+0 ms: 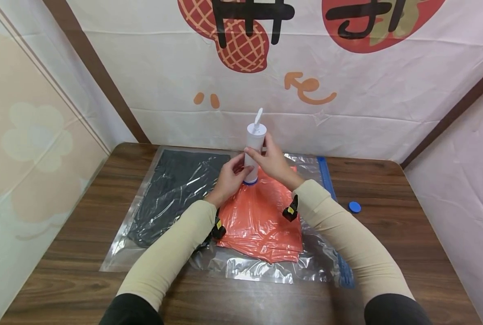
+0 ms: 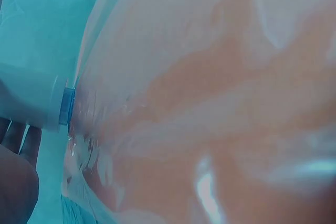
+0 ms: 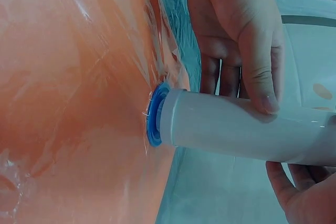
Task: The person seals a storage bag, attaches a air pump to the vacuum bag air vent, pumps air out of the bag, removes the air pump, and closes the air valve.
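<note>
A white hand pump (image 1: pixel 254 144) stands upright with its foot on the blue valve (image 3: pixel 156 114) of a clear plastic storage bag. Inside that bag lies folded orange fabric (image 1: pixel 262 221), its surface wrinkled under the plastic. My left hand (image 1: pixel 231 177) holds the pump low on its barrel, thumb across the front (image 3: pixel 260 72). Higher up, on the other side, my right hand (image 1: pixel 275 160) grips the barrel with its thumb across the front. A slim white handle (image 1: pixel 258 116) rises from the pump's top. In the left wrist view, the pump barrel (image 2: pixel 29 98) meets the bag sideways.
Left of the orange fabric, dark fabric (image 1: pixel 176 185) lies under clear plastic. A round blue cap (image 1: pixel 354 207) rests on the wooden table (image 1: pixel 387 243) to the right. Blue zip edging (image 1: pixel 326 177) runs along the bag's right side. A printed cloth wall (image 1: pixel 176 67) stands behind the table.
</note>
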Demonstrator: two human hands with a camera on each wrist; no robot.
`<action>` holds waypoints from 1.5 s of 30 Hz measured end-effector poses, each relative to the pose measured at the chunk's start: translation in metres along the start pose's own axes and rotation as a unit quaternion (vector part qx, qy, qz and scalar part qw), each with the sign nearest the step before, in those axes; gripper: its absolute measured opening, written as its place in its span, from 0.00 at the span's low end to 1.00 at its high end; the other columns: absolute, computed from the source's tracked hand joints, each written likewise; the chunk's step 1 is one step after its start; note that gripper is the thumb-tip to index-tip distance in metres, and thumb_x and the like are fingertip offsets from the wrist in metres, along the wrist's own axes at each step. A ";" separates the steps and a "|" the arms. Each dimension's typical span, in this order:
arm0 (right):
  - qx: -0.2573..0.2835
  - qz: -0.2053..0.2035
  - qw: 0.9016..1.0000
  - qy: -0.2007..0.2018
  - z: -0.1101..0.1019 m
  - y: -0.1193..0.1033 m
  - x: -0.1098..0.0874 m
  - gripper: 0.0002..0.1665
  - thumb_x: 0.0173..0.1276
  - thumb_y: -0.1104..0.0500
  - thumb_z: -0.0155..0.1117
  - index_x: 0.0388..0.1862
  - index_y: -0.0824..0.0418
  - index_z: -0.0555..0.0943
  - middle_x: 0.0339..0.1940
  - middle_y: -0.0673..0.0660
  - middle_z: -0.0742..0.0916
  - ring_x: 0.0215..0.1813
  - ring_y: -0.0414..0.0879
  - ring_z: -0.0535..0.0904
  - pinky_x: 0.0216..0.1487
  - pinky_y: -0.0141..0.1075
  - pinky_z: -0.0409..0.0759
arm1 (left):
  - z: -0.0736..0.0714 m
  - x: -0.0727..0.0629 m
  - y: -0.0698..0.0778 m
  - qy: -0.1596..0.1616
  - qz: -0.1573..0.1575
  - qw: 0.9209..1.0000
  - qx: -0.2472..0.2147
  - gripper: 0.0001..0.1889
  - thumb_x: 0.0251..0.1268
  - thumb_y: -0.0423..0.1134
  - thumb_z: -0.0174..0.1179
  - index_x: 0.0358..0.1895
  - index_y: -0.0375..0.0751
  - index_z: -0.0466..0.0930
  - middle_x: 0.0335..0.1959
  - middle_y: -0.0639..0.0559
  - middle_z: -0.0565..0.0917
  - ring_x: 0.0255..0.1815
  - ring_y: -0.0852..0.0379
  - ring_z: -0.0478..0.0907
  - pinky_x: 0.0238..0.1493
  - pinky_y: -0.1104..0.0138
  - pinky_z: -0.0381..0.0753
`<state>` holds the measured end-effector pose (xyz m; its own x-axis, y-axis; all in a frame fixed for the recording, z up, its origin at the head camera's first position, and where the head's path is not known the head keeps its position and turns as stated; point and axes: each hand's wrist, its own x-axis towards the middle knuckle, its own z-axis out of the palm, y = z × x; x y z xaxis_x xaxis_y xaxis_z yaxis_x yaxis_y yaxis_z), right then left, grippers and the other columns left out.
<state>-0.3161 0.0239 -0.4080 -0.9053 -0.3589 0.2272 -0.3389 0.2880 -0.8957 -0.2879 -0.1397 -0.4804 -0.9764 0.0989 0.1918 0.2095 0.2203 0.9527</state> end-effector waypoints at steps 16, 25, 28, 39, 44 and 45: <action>0.015 -0.034 0.999 0.027 -0.005 0.004 -0.006 0.37 0.73 0.57 0.69 0.72 0.66 0.61 0.59 0.66 0.78 0.61 0.56 0.77 0.60 0.47 0.79 | -0.004 -0.002 -0.003 0.026 0.045 0.999 0.004 0.20 0.78 0.34 0.56 0.69 0.35 0.73 0.65 0.40 0.78 0.64 0.47 0.77 0.65 0.56 0.76; 0.018 -0.036 0.999 0.028 -0.003 0.004 -0.007 0.36 0.73 0.59 0.67 0.73 0.66 0.61 0.58 0.68 0.79 0.60 0.59 0.78 0.61 0.52 0.78 | -0.003 0.001 -0.001 0.026 0.026 0.999 -0.009 0.22 0.76 0.33 0.58 0.70 0.38 0.71 0.65 0.41 0.78 0.65 0.47 0.77 0.66 0.58 0.76; 0.020 -0.034 0.999 0.028 -0.001 0.004 -0.006 0.37 0.73 0.59 0.68 0.74 0.65 0.61 0.58 0.68 0.80 0.60 0.58 0.78 0.61 0.51 0.78 | -0.003 0.002 -0.001 0.021 0.027 0.999 -0.023 0.25 0.75 0.32 0.59 0.72 0.35 0.69 0.67 0.37 0.76 0.67 0.43 0.76 0.67 0.55 0.75; 0.006 -0.034 0.999 0.020 0.002 0.004 -0.005 0.38 0.74 0.57 0.67 0.76 0.61 0.60 0.57 0.65 0.80 0.60 0.56 0.78 0.61 0.49 0.79 | -0.001 0.001 -0.001 0.007 0.041 0.999 0.001 0.25 0.75 0.33 0.60 0.72 0.36 0.71 0.66 0.36 0.77 0.67 0.41 0.75 0.66 0.55 0.76; 0.012 -0.029 0.999 0.038 0.001 0.004 -0.006 0.39 0.72 0.57 0.69 0.75 0.63 0.60 0.58 0.66 0.80 0.60 0.57 0.77 0.61 0.49 0.79 | -0.003 -0.001 0.000 0.005 0.031 0.999 -0.018 0.25 0.75 0.33 0.60 0.72 0.34 0.71 0.66 0.36 0.77 0.67 0.43 0.75 0.67 0.53 0.75; 0.014 -0.028 0.999 0.042 0.001 0.005 -0.006 0.40 0.72 0.57 0.70 0.74 0.63 0.60 0.58 0.66 0.79 0.60 0.57 0.77 0.61 0.49 0.78 | -0.004 -0.001 0.000 0.006 0.031 0.999 -0.021 0.24 0.75 0.33 0.60 0.72 0.33 0.71 0.66 0.36 0.77 0.67 0.43 0.76 0.67 0.53 0.75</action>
<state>-0.3116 0.0267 -0.4141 -0.9035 -0.2974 0.3085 -0.3845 0.2447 -0.8901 -0.2874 -0.1435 -0.4799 -0.9621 0.1002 0.2536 0.2679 0.1723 0.9479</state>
